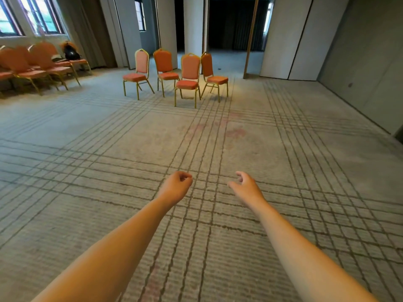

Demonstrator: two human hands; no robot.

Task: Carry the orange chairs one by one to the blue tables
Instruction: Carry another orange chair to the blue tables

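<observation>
Four orange chairs (pixel 190 68) on striped carpet (pixel 109 149)

text: none readable | labels: none | signs: none

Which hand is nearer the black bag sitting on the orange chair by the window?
Left. The left hand is well short and to the right of the black bag; the right hand is farther right, beyond the left one.

Grey carpet (pixel 305 153) with dark grid lines beneath me. Daylit windows (pixel 41 16) and curtain (pixel 96 31) far left; white pillar (pixel 193 25), dark opening (pixel 229 25) ahead of me; pale wall panels (pixel 281 40) right.
</observation>
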